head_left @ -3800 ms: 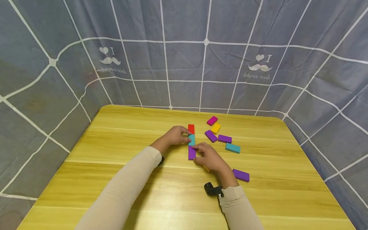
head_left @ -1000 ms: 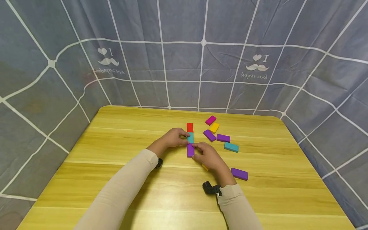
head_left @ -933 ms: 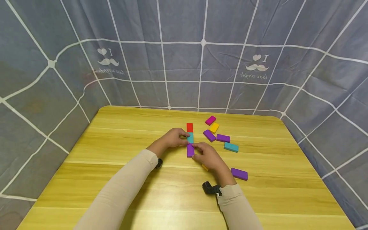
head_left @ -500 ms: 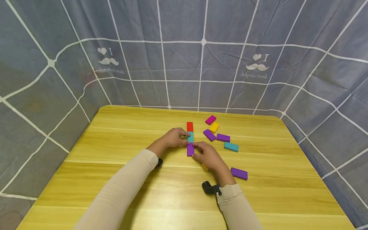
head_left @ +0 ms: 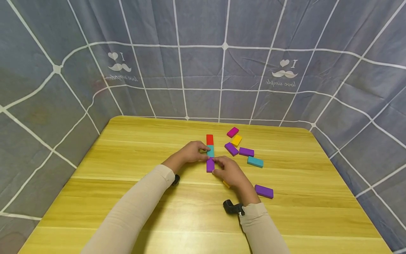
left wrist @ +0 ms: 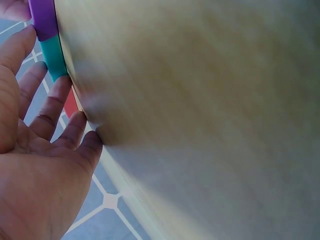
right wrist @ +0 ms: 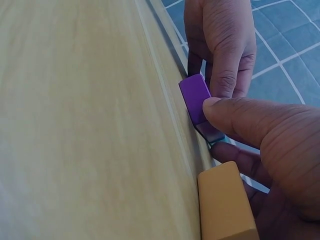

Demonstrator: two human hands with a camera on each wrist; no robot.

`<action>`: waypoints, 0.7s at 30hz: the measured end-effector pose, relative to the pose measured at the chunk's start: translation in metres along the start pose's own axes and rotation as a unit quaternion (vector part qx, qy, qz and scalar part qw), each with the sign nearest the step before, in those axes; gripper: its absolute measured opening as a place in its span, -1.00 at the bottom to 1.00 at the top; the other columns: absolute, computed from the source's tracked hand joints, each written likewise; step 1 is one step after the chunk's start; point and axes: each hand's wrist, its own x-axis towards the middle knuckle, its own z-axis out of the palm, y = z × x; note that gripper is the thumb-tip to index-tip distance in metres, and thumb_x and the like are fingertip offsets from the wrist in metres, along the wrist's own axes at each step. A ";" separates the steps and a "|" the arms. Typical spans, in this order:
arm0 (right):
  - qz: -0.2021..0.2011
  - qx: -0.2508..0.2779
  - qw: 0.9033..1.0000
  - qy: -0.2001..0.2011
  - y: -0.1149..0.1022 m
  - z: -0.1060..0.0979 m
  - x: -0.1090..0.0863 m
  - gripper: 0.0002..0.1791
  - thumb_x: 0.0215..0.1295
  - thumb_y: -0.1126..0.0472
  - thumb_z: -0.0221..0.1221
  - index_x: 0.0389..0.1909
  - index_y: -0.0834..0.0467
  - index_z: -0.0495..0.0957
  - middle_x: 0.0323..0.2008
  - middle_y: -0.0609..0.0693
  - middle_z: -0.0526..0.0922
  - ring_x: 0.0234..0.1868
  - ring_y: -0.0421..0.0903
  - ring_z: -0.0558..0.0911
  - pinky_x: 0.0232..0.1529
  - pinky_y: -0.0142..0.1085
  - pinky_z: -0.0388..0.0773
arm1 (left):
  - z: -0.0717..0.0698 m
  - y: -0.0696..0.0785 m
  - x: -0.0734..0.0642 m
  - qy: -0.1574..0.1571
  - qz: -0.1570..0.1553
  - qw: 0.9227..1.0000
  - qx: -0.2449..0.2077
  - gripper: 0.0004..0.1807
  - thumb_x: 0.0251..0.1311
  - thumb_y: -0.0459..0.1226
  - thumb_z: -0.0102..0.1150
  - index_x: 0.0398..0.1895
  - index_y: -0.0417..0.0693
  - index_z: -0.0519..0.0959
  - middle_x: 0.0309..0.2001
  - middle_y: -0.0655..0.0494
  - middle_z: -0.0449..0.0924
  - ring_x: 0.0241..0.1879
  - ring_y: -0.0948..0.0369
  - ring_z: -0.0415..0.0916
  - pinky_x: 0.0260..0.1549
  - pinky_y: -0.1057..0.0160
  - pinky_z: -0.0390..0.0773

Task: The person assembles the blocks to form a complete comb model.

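Note:
A straight row of blocks, laid end to end, runs away from me on the wooden table: a purple block [head_left: 210, 165] nearest, a teal block [head_left: 210, 151] in the middle, a red block [head_left: 210, 139] farthest. My left hand [head_left: 192, 152] touches the row's left side, its thumb by the teal-purple joint and a forefinger on the teal block. In the left wrist view its fingers [left wrist: 50, 112] are extended. From the right, the thumb and forefinger of my right hand [head_left: 231, 172] touch the purple block's side. An orange block [right wrist: 225, 202] lies partly under that hand.
To the row's right lie loose blocks: a magenta one [head_left: 233, 132], a yellow one [head_left: 236, 140], two purple ones [head_left: 231, 149] and a teal one [head_left: 255, 162]. Another purple block [head_left: 264, 191] lies beyond the right wrist. A grey curtain [head_left: 203, 70] stands behind the table [head_left: 142, 134].
Since the oldest frame my left thumb has come nearer to me along the row, from the teal block's side to the teal-purple joint. Over the last second the hands have hardly moved.

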 end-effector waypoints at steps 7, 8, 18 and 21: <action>0.005 -0.001 1.000 0.008 0.000 0.001 0.001 -0.49 0.29 0.23 0.30 0.27 0.16 0.53 0.16 0.06 0.56 0.12 0.03 0.53 0.22 -0.02 0.43 | 0.000 0.000 0.000 0.000 -0.001 1.000 0.003 -0.55 0.25 -0.20 0.32 0.19 -0.16 0.61 0.07 -0.02 0.59 0.09 0.06 0.49 0.17 0.11 0.45; 0.007 -0.001 1.000 0.010 0.000 0.001 0.001 -0.49 0.29 0.23 0.30 0.26 0.16 0.53 0.17 0.06 0.56 0.12 0.03 0.53 0.22 -0.02 0.44 | 0.000 0.000 0.000 -0.001 -0.001 1.000 0.003 -0.54 0.25 -0.20 0.32 0.19 -0.16 0.61 0.07 -0.02 0.59 0.09 0.06 0.49 0.17 0.10 0.45; 0.017 0.009 1.000 0.021 -0.001 0.002 0.002 -0.50 0.28 0.24 0.31 0.24 0.19 0.54 0.19 0.11 0.55 0.20 0.09 0.51 0.25 0.02 0.41 | -0.001 0.003 -0.001 0.000 -0.006 1.000 -0.005 -0.52 0.21 -0.20 0.35 0.19 -0.17 0.61 0.09 -0.04 0.59 0.11 0.05 0.49 0.17 0.11 0.45; 0.017 0.020 1.000 0.016 -0.001 -0.001 0.001 -0.51 0.29 0.22 0.30 0.24 0.19 0.54 0.17 0.10 0.56 0.17 0.07 0.53 0.25 0.01 0.42 | -0.001 0.003 -0.001 0.000 -0.012 1.000 -0.011 -0.52 0.20 -0.21 0.36 0.18 -0.17 0.61 0.09 -0.05 0.58 0.12 0.04 0.49 0.17 0.10 0.46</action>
